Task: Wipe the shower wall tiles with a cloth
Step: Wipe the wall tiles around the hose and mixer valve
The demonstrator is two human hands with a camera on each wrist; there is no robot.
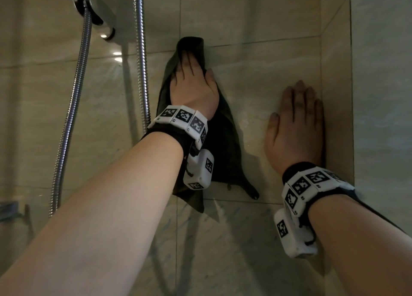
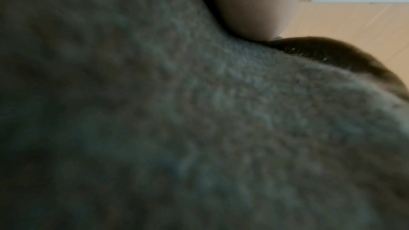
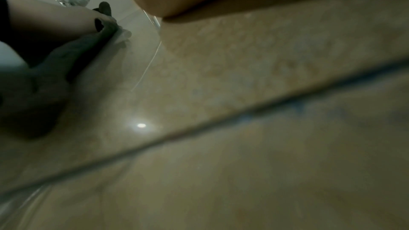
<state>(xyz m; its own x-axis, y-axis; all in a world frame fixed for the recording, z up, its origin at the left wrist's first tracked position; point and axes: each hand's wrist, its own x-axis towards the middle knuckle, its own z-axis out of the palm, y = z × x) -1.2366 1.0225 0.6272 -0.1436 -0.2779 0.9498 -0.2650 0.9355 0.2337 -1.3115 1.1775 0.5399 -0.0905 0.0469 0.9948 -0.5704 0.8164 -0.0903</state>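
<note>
Two shower hoses (image 1: 73, 108) hang beside the left hand (image 1: 194, 88) pressing the cloth (image 1: 223, 144); right hand (image 1: 296, 126) flat on tile.

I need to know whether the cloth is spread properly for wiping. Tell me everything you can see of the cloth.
The cloth is dark, olive-grey, with a nubby terry-like pile in the left wrist view. It lies loosely folded against the beige wall tiles, not spread flat: its top edge curls over the fingers, and pointed corners hang below the wrist. The left hand presses it flat-palmed to the wall. The right hand rests on bare tile beside it, not touching it.
</note>
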